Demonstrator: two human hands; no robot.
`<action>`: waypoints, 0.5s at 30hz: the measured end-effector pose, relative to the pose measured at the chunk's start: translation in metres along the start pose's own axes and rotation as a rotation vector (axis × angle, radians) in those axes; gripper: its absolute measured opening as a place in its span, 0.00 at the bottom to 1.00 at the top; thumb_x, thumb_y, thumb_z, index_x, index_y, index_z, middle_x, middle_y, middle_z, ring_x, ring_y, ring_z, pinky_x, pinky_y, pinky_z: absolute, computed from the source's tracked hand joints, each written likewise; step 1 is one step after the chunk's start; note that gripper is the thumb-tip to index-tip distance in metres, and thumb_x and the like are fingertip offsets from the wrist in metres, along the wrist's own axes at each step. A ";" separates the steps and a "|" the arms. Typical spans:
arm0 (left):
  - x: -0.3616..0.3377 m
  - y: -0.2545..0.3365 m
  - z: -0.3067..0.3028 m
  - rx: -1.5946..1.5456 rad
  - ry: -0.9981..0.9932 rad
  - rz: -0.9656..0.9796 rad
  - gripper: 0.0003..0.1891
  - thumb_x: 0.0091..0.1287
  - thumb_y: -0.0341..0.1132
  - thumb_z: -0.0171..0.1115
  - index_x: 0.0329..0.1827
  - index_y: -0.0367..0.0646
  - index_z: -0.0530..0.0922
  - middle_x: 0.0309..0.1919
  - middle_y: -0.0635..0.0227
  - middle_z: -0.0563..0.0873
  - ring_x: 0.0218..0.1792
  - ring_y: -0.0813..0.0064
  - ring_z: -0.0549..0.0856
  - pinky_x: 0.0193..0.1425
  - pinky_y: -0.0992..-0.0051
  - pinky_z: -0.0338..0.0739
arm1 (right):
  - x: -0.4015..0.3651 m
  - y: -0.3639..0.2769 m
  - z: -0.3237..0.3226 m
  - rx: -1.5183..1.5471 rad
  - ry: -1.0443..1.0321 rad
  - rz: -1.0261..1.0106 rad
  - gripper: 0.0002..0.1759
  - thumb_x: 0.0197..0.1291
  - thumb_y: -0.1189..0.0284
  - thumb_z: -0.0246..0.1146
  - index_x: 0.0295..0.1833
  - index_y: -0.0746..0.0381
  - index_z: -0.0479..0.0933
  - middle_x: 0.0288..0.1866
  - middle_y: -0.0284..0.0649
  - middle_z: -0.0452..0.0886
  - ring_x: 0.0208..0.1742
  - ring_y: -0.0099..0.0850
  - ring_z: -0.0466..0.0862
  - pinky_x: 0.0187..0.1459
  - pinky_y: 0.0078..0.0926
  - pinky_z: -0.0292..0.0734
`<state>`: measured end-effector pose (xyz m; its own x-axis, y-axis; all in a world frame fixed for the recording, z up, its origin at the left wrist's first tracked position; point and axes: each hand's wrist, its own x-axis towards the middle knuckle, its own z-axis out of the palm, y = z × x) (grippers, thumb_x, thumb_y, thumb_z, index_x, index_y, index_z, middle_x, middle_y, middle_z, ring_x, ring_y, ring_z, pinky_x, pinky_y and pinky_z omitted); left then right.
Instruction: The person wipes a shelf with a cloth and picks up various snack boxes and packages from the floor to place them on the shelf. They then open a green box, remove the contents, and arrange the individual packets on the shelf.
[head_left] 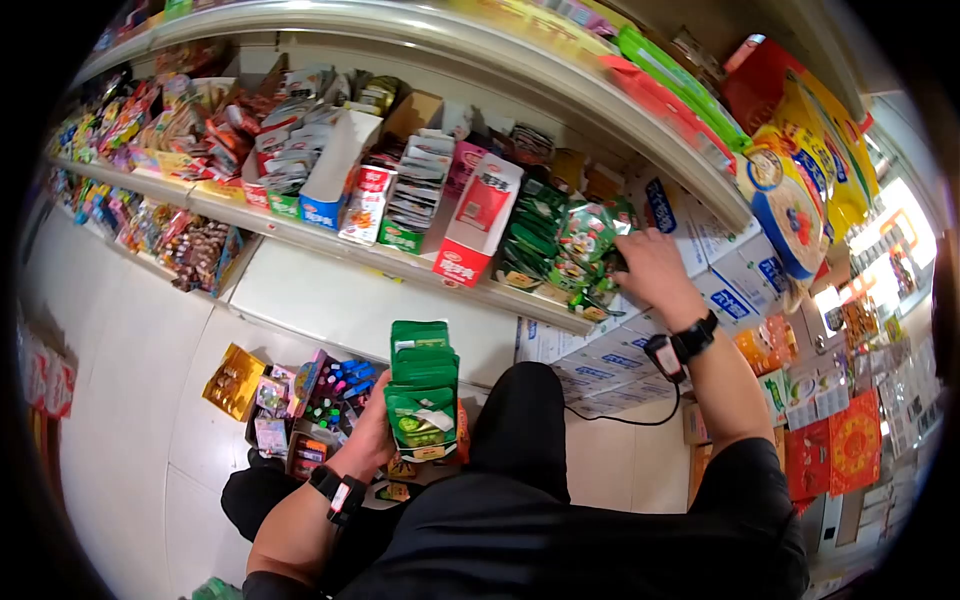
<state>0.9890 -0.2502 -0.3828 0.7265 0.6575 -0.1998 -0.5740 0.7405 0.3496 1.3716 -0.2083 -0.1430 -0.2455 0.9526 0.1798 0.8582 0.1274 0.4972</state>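
Note:
A stack of green snack packets is gripped in my left hand, held upright above my lap with its layers fanned. My right hand reaches to the right end of the lower shelf, fingers curled against a green snack packet with a patterned front; its fingertips are partly hidden. More dark green packets lie heaped beside it. Left of that heap stands a red and white display box, close to a box filled with a row of upright packets.
White cartons with blue labels are stacked right of the shelf. An upper shelf edge overhangs the goods. On the floor are a yellow box and boxes of small colourful items. A black cable hangs from my right wrist device.

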 end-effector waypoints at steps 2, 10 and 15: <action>0.005 -0.004 -0.012 -0.007 0.028 0.008 0.23 0.81 0.49 0.49 0.70 0.43 0.71 0.58 0.56 0.85 0.56 0.62 0.88 0.60 0.59 0.85 | 0.015 -0.015 -0.011 0.122 0.072 -0.079 0.21 0.52 0.66 0.72 0.51 0.62 0.80 0.45 0.47 0.85 0.51 0.47 0.82 0.53 0.47 0.76; 0.015 -0.013 -0.030 0.086 0.031 0.008 0.28 0.80 0.56 0.48 0.71 0.46 0.74 0.62 0.64 0.84 0.60 0.67 0.85 0.66 0.62 0.80 | 0.091 -0.148 0.004 0.482 -0.024 -0.183 0.21 0.61 0.60 0.66 0.55 0.61 0.78 0.52 0.48 0.83 0.48 0.48 0.86 0.48 0.44 0.84; 0.009 0.000 -0.019 0.204 0.033 0.121 0.28 0.80 0.56 0.49 0.74 0.49 0.71 0.64 0.63 0.83 0.61 0.66 0.84 0.68 0.61 0.79 | 0.093 -0.153 0.013 0.457 -0.030 -0.156 0.22 0.58 0.58 0.69 0.53 0.60 0.79 0.48 0.53 0.85 0.43 0.49 0.87 0.44 0.47 0.84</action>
